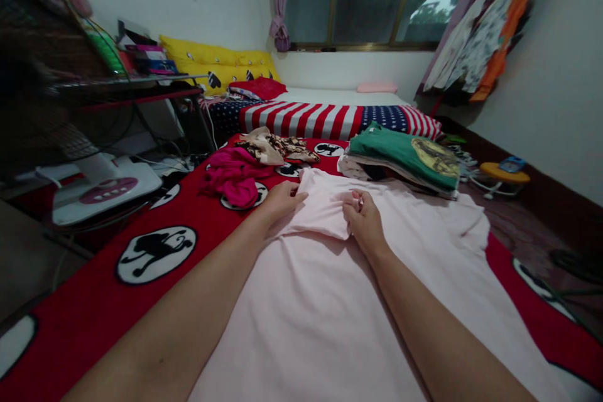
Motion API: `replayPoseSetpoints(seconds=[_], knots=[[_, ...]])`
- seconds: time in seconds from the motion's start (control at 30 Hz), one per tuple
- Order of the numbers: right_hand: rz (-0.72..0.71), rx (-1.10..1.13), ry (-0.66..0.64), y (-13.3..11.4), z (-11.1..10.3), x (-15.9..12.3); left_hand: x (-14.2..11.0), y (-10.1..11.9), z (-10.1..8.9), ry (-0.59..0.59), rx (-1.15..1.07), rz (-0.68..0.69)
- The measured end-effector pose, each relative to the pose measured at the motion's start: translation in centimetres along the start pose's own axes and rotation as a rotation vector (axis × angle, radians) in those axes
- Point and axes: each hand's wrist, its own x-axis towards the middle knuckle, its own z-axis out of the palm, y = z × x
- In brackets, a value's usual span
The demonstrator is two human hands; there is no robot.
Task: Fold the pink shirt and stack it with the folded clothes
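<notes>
A pale pink T-shirt [301,301] is spread over the red patterned blanket [94,314], one sleeve lying out to the right. Near its far left side a sleeve-like flap is folded over onto the body of the shirt. My left hand [282,201] is closed on the flap's left edge, fingertips pinching the cloth. On the flap's right edge, my right hand [365,217] pinches the fabric between thumb and fingers. Just beyond the shirt sits a stack of folded clothes with a green shirt [396,147] on top.
Crumpled magenta cloth [240,176] and a brown-patterned garment [273,147] lie at the far left of the blanket. A white fan base [106,188] stands left, below a cluttered desk. Behind is a bed with a striped cover [301,119]; an orange stool [506,173] is at right.
</notes>
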Motion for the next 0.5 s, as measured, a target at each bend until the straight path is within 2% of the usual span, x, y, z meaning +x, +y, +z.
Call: replayPoseSetpoints(seconds=[0.13, 0.23, 0.4, 0.5], knots=[[-0.002, 0.045, -0.002, -0.6, -0.1, -0.2, -1.2, 0.4, -2.1, -0.223, -0.156, 0.055], [-0.061, 0.004, -0.074, -1.5, -0.5, -0.3, -3.5, 0.1, -4.4, -0.229, -0.167, -0.023], [-0.029, -0.101, -0.373, -3.4, -1.2, -0.4, -11.4, -0.3, -8.2, -0.280, 0.074, -0.177], [-0.003, -0.139, -0.431, -4.7, -1.7, -0.2, -16.6, 0.1, -10.0, -0.322, 0.177, -0.270]])
